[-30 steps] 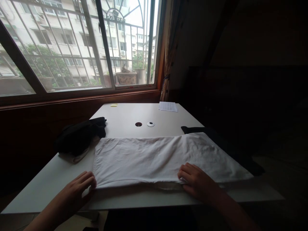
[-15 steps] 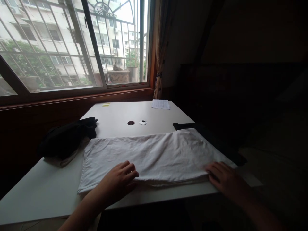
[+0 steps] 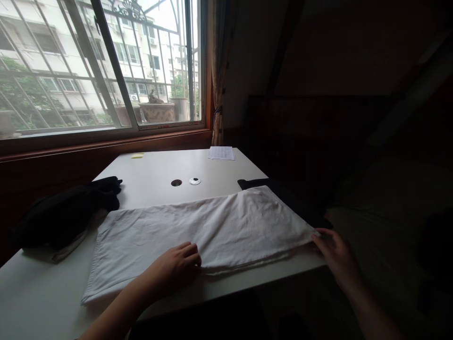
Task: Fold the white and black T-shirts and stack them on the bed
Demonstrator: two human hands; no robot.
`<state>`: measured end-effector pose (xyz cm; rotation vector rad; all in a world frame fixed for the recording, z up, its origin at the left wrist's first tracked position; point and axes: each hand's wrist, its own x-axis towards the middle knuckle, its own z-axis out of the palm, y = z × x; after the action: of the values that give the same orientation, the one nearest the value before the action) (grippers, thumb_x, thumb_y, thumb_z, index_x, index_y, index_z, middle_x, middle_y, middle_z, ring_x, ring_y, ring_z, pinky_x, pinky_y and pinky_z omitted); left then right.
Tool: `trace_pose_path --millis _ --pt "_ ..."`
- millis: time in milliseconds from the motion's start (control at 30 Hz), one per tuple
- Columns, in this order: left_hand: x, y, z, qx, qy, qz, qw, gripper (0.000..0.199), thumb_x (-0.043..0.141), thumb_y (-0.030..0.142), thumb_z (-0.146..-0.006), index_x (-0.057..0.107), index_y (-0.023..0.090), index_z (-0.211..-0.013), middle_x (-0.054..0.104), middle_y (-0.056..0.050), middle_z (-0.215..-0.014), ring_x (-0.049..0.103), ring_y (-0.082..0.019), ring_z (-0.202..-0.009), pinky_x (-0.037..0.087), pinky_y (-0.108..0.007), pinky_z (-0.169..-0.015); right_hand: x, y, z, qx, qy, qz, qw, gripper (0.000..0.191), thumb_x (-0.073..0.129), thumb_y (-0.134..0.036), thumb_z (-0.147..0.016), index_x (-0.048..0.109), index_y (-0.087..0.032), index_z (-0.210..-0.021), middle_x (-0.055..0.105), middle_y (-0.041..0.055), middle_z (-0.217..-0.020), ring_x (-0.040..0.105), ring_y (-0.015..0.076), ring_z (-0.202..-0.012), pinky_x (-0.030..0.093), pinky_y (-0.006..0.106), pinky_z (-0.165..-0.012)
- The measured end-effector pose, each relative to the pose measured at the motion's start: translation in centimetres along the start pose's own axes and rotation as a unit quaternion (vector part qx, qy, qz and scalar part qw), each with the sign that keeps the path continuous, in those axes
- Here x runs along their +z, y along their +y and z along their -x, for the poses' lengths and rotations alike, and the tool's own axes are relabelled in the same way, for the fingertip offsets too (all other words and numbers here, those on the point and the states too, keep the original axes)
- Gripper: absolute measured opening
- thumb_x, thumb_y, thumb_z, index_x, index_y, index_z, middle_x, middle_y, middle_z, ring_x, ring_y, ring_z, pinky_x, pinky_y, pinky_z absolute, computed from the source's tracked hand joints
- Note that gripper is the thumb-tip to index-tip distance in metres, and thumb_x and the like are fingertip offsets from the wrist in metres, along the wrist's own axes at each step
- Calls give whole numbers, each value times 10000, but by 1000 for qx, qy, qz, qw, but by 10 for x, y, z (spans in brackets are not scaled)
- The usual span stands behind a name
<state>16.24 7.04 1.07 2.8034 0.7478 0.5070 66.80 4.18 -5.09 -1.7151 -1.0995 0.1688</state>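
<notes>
A folded white garment (image 3: 170,231) lies lengthwise across the table, with a stitched hem at its left end and creases over its surface. Its exact kind is not clear. My left hand (image 3: 180,264) rests at the middle of the near edge, fingers curled and closed on the fabric. At the garment's right tip, my right hand (image 3: 332,248) pinches the corner between thumb and fingers.
The white table (image 3: 148,174) carries a dark bundle of cloth (image 3: 67,212) at left and a dark cloth (image 3: 286,196) behind the garment's right end. Farther back are a round hole (image 3: 176,182), its cover (image 3: 194,181), papers (image 3: 221,153) and a yellow note (image 3: 137,156).
My right hand has shifted from the near right edge to the garment's right tip and now pinches it. My left hand stays on the near edge. The view has turned slightly right.
</notes>
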Motion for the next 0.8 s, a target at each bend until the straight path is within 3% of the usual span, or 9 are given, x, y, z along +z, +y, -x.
trace_pose_path --millis 100,200,400,633,800 --pt "2 2 0 12 -5 -20 1000 202 461 141 -1004 521 203 -822 540 -28 -857 474 -163 -740 408 -289 -656 2 3 -11 126 30 -138 982 530 799 -541 -675 621 -232 -1067 653 62 -1088 677 200 -764 568 308 -622" --pt "1 4 1 21 -18 -23 999 226 442 144 -1018 495 204 -807 522 -24 -851 454 -159 -729 385 -288 -647 2 5 -17 128 44 -146 980 590 863 -510 -596 617 -247 -1064 637 45 -1103 663 220 -905 568 303 -710" --pt "2 5 3 17 -27 -34 999 235 434 126 -1016 473 206 -799 494 -16 -836 418 -155 -700 329 -300 -604 -4 1 -16 182 -8 -136 974 650 859 -511 -576 574 -252 -1099 666 17 -824 675 231 -748 556 324 -637" --pt "3 4 3 25 -26 -36 999 242 405 140 -1036 473 204 -812 497 -17 -844 413 -154 -697 319 -302 -608 -5 -7 -12 189 -28 -138 972 699 883 -442 -577 524 -278 -1154 664 16 -881 690 213 -698 583 338 -674" --pt "-4 7 4 15 -30 -26 999 238 406 150 -1042 476 206 -821 501 -11 -838 417 -150 -690 335 -292 -611 -8 3 -18 173 -22 -114 978 604 844 -453 -610 560 -287 -1116 595 -5 -843 659 210 -711 568 326 -624"
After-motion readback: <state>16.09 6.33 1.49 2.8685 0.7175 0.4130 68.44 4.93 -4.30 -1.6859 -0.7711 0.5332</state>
